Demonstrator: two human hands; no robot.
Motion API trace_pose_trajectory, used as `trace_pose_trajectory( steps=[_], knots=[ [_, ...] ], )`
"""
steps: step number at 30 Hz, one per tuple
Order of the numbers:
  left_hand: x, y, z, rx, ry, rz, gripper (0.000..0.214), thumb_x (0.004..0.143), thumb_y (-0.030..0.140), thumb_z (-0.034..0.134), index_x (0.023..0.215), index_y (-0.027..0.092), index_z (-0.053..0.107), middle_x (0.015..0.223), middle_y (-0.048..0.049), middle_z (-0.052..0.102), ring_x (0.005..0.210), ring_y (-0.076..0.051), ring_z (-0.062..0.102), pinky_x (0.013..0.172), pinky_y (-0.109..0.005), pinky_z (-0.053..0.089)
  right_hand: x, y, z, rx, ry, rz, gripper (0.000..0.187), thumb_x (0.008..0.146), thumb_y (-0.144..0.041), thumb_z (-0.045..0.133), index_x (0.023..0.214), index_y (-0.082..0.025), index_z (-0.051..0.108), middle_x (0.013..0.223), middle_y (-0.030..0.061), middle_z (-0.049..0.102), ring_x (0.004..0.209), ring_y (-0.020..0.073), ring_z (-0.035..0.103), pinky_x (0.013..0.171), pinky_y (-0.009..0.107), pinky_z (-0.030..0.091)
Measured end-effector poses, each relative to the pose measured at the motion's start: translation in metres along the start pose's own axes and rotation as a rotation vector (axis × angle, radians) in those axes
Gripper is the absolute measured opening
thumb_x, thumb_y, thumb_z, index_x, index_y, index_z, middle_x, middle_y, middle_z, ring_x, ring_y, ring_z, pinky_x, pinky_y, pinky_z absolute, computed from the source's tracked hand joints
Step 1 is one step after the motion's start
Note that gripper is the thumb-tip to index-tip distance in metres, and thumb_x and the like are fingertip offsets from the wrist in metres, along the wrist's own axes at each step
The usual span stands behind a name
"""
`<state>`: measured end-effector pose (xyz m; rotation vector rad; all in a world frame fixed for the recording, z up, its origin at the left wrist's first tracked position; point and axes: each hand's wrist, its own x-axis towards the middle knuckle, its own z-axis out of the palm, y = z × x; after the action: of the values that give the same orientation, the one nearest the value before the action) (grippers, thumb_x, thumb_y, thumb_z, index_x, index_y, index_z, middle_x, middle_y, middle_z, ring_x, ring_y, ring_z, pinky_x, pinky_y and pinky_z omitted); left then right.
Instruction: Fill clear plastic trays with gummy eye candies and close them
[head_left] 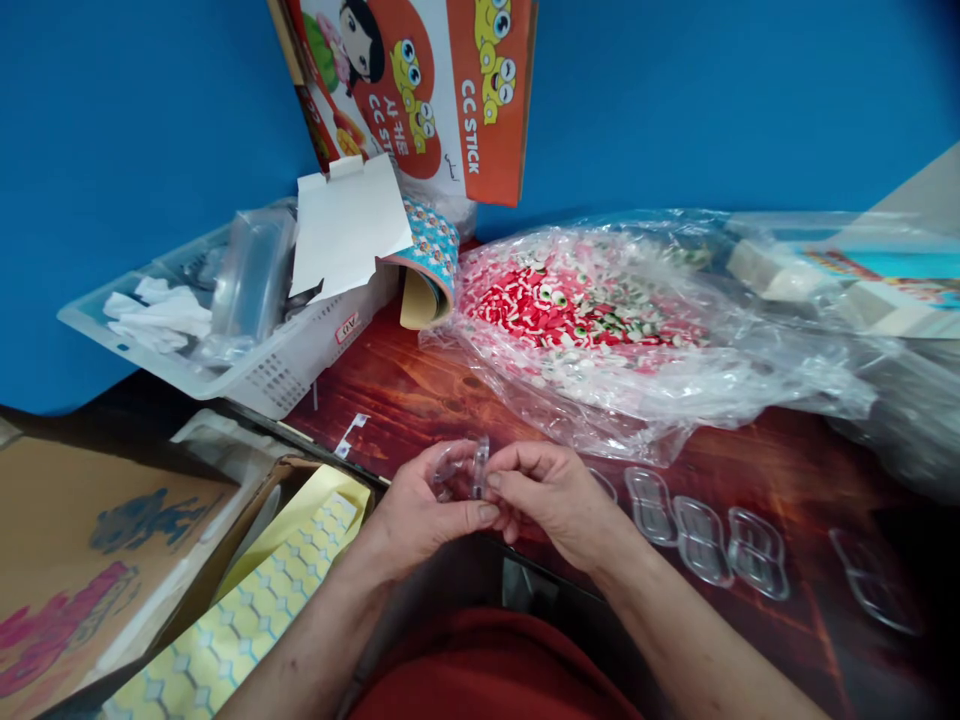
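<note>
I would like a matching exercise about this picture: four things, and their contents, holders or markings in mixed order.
1. Clear plastic piece
2. Plastic bag
3. White basket
4. Orange-and-white carton

A. Contains red and white bits
B. Shows the words "CC STICK"
C. Held by left hand and right hand
D. Holds crumpled white material

Right pairs: 1-C, 2-A, 3-D, 4-B

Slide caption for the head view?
Left hand and right hand hold a clear plastic case near a bag of red and white pieces.
</note>
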<state>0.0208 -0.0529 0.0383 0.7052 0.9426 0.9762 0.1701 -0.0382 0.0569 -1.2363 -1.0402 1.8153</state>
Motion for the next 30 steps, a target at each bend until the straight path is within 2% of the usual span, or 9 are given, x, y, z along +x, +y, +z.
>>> trace_pose_trajectory(
  steps=[4, 7, 12, 15, 18, 21, 24, 30],
  knots=[
    [0.0, 0.0, -0.003, 0.007, -0.047, -0.013, 0.047, 0.051, 0.011, 0.081, 0.093, 0.019, 0.063, 0.083, -0.0001, 0.067, 0.073, -0.012, 0.061, 0.071, -0.025, 0.046, 0.001, 0.001, -0.002, -0.058, -0.043, -0.012, 0.017, 0.066, -0.029, 0.066, 0.064, -0.015, 0.057, 0.05, -0.004, 0.057, 0.038, 0.005, 0.05, 0.036, 0.015, 0.042],
    [0.001, 0.001, -0.005, -0.023, -0.034, -0.043, 0.047, 0.049, 0.01, 0.082, 0.091, 0.019, 0.065, 0.084, -0.0005, 0.067, 0.075, -0.013, 0.06, 0.071, -0.025, 0.045, 0.001, 0.001, -0.003, -0.142, -0.053, -0.002, 0.018, 0.069, -0.029, 0.063, 0.062, -0.015, 0.056, 0.044, -0.005, 0.054, 0.035, 0.0044, 0.048, 0.035, 0.013, 0.04],
    [0.002, -0.001, -0.009, -0.069, -0.072, -0.12, 0.044, 0.052, 0.014, 0.08, 0.093, 0.02, 0.066, 0.08, -0.0012, 0.065, 0.068, -0.012, 0.058, 0.058, -0.021, 0.042, -0.001, 0.0, -0.001, -0.067, -0.088, 0.021, 0.017, 0.067, -0.028, 0.063, 0.061, -0.015, 0.057, 0.043, -0.0037, 0.055, 0.034, 0.0052, 0.048, 0.034, 0.015, 0.041],
    [0.003, -0.003, -0.012, -0.093, -0.079, -0.102, 0.045, 0.051, 0.014, 0.08, 0.094, 0.019, 0.066, 0.077, -0.0009, 0.064, 0.066, -0.011, 0.056, 0.054, -0.02, 0.04, 0.0, 0.0, -0.001, -0.032, -0.053, 0.003, 0.015, 0.065, -0.028, 0.065, 0.061, -0.015, 0.058, 0.048, -0.0034, 0.057, 0.035, 0.0057, 0.05, 0.033, 0.015, 0.04],
    [0.003, -0.003, -0.015, -0.097, -0.027, -0.077, 0.044, 0.05, 0.012, 0.08, 0.091, 0.018, 0.066, 0.078, -0.0007, 0.063, 0.068, -0.011, 0.056, 0.056, -0.02, 0.041, 0.002, 0.0, -0.002, -0.044, -0.021, -0.024, 0.016, 0.065, -0.029, 0.066, 0.065, -0.015, 0.058, 0.053, -0.0031, 0.059, 0.039, 0.0057, 0.051, 0.034, 0.014, 0.04],
    [0.003, -0.001, -0.015, -0.07, 0.009, -0.045, 0.043, 0.049, 0.009, 0.081, 0.089, 0.019, 0.066, 0.082, -0.0009, 0.065, 0.073, -0.012, 0.058, 0.064, -0.022, 0.043, 0.004, 0.0, 0.0, -0.119, -0.064, -0.032, 0.017, 0.067, -0.029, 0.066, 0.071, -0.015, 0.059, 0.051, -0.0037, 0.058, 0.04, 0.0053, 0.05, 0.037, 0.015, 0.041],
    [0.002, 0.0, -0.014, -0.071, 0.024, -0.053, 0.043, 0.049, 0.009, 0.081, 0.088, 0.019, 0.066, 0.086, -0.0018, 0.066, 0.075, -0.013, 0.059, 0.065, -0.023, 0.044, 0.005, 0.0, 0.003, -0.203, -0.095, -0.014, 0.017, 0.071, -0.03, 0.062, 0.066, -0.014, 0.058, 0.045, -0.0041, 0.055, 0.036, 0.0041, 0.045, 0.035, 0.014, 0.037],
    [0.001, -0.002, -0.017, -0.117, -0.032, -0.091, 0.044, 0.05, 0.012, 0.081, 0.091, 0.018, 0.065, 0.077, -0.0009, 0.064, 0.066, -0.011, 0.058, 0.058, -0.021, 0.042, 0.001, -0.001, 0.005, -0.114, -0.074, -0.016, 0.015, 0.068, -0.028, 0.062, 0.062, -0.015, 0.056, 0.048, -0.0034, 0.057, 0.033, 0.0044, 0.046, 0.032, 0.014, 0.035]
  ],
)
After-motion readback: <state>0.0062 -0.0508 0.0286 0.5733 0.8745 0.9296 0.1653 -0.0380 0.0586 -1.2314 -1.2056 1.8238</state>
